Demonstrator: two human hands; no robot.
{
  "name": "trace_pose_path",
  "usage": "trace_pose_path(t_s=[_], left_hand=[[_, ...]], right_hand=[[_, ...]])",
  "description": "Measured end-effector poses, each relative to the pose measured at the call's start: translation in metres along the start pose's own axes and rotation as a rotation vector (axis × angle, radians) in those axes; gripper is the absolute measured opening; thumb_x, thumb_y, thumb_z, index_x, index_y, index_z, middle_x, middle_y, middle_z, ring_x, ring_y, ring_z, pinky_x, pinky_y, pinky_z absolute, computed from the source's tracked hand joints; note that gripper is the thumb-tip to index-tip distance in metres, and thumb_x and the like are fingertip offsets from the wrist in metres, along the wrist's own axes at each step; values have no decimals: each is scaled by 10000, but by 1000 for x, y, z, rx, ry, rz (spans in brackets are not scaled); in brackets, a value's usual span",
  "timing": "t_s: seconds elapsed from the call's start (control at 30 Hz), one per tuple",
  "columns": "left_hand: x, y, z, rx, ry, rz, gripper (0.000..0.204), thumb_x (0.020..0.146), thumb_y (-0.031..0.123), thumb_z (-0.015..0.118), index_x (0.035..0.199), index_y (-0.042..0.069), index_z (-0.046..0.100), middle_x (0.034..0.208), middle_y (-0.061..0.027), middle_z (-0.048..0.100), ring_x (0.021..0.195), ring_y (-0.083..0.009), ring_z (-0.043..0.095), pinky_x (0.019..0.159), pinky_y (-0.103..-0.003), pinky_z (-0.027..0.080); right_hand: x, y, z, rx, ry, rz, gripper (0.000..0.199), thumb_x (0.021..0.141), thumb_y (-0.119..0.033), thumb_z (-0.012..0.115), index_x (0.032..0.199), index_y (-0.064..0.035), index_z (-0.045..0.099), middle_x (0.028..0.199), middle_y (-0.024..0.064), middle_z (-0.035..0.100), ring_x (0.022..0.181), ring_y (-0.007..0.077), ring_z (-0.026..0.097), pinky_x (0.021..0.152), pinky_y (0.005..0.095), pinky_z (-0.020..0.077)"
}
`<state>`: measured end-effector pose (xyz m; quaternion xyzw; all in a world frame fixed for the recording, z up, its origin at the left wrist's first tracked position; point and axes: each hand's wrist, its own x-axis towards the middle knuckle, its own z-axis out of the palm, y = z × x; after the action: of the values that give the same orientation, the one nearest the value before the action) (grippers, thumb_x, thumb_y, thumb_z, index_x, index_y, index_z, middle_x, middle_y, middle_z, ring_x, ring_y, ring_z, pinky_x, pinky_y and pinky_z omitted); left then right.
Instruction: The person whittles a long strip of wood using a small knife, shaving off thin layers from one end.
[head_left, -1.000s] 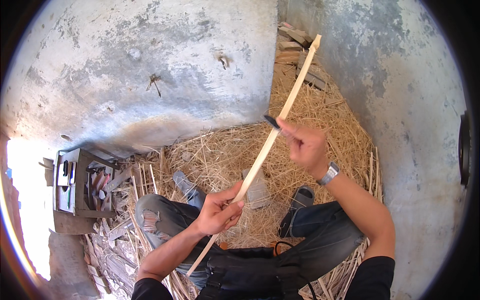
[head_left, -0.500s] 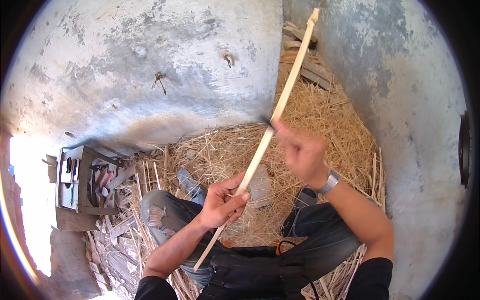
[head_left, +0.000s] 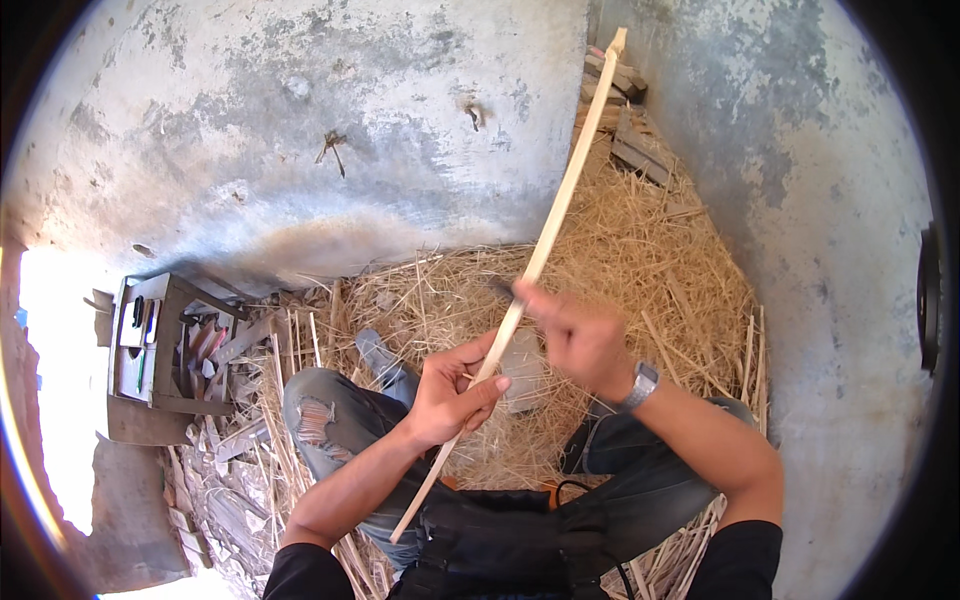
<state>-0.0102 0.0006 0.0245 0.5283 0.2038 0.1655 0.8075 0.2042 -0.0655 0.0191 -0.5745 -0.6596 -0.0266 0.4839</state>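
A long, pale bamboo strip [head_left: 565, 195] slants from beside my left thigh up toward the far wall corner, with a knobby node near its far end. My left hand [head_left: 452, 395] is closed around its lower part, thumb on top. Farther up the strip, my right hand [head_left: 580, 335] is closed, its forefinger side against the strip. A small dark knife-like blade [head_left: 502, 288] sticks out on the left from that hand, blurred by motion; its handle is hidden in the fingers. A watch [head_left: 641, 385] is on my right wrist.
Shavings [head_left: 690, 265] cover the floor, and a grey block [head_left: 523, 372] lies between my feet. A small wooden stand [head_left: 150, 423] with tools is at left. Wood pieces [head_left: 640, 150] lie in the far corner. Walls rise ahead and at right.
My right hand and the dark blade have moved down along the strip, nearer to my left hand. The strip's far end has shifted slightly left and lower.
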Motion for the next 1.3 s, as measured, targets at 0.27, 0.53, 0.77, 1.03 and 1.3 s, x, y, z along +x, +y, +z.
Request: trace_pose_path(t_s=[0.27,0.53,0.77,1.03,1.3], left_hand=[[1,4,-3,-170,-52,-57,559,974,45,596,1497,-11,410,580,-10,518,408,-54,417,385,-216,334],[1,7,-1,-423,-109,-126,574,970,26,575,1516,47,396,559,7,469,375,-68,388,331,-208,311],[4,9,-6,-389,-66,-111,576,969,48,587,1513,35,396,521,8,438,375,-64,380,331,-207,308],[8,3,-7,-116,36,-105,543,930,30,646,1448,-13,489,584,-7,533,411,-56,438,382,-222,336],[11,-26,-5,418,43,170,711,862,18,735,1486,-68,406,1012,-70,655,884,-78,590,781,-244,490]], right_hand=[[-11,-25,6,45,-109,-90,565,790,63,625,1306,-159,683,676,72,642,509,185,571,471,325,466],[23,17,-1,24,260,35,583,794,61,617,1315,-194,680,648,44,611,519,179,574,482,335,471],[-12,-33,11,89,-93,-44,567,796,58,622,1316,-162,676,666,71,628,529,207,586,517,336,490],[-8,-22,19,242,-112,-20,583,791,69,623,1321,-168,670,771,101,693,599,189,642,559,325,512],[14,-7,5,470,-152,669,261,980,-160,663,1224,-89,719,833,52,726,578,52,564,494,230,430]])
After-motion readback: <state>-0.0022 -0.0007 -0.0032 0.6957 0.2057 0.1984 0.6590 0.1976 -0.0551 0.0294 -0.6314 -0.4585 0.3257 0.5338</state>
